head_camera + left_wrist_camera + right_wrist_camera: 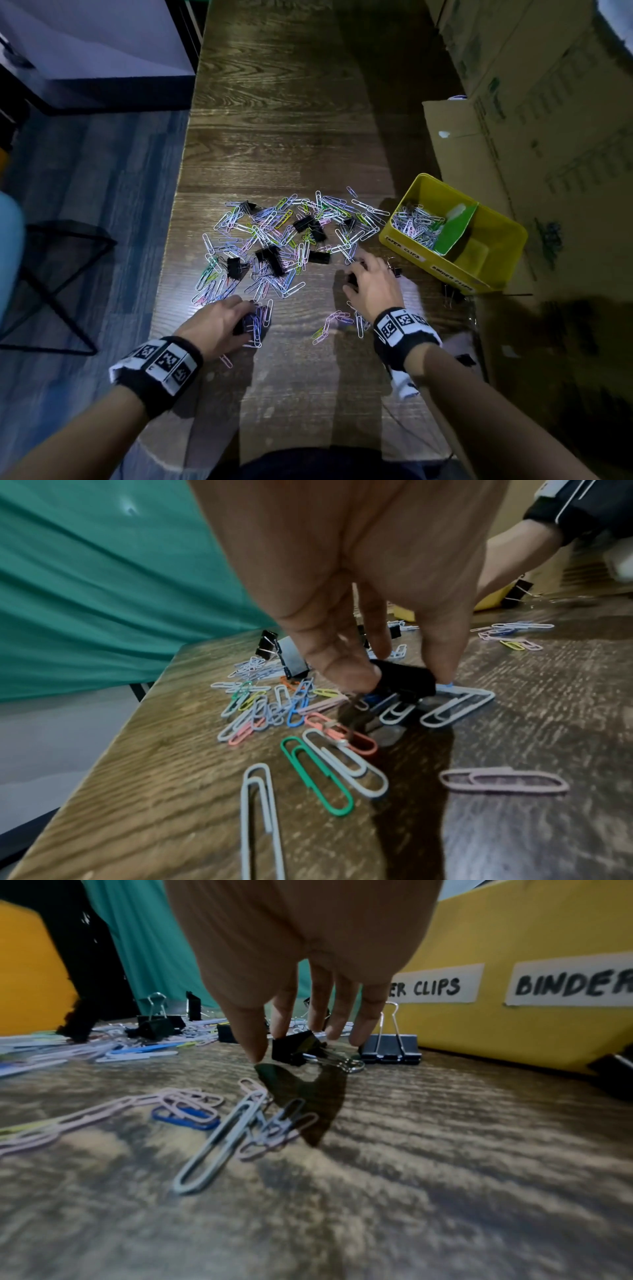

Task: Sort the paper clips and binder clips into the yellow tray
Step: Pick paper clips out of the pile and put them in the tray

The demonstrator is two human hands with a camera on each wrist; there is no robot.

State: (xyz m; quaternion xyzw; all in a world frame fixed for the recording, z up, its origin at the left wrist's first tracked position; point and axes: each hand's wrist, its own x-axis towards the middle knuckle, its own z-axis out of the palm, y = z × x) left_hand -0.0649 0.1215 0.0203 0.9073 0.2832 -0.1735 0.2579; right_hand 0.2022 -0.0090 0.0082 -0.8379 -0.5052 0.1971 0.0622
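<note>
A spread of coloured paper clips and black binder clips covers the middle of the wooden table. At the right stands the yellow tray, split by a green divider. Its left compartment, labelled for paper clips, holds paper clips. My left hand is at the pile's near edge and pinches a black binder clip between thumb and fingers. My right hand reaches down near the tray's front wall. Its straight fingers touch another black binder clip; the thumb rests on the table beside it.
Cardboard boxes line the table's right side behind the tray. More binder clips lie by the tray's front wall; one stands upright. Loose paper clips lie between my hands. The table's left edge drops to blue flooring.
</note>
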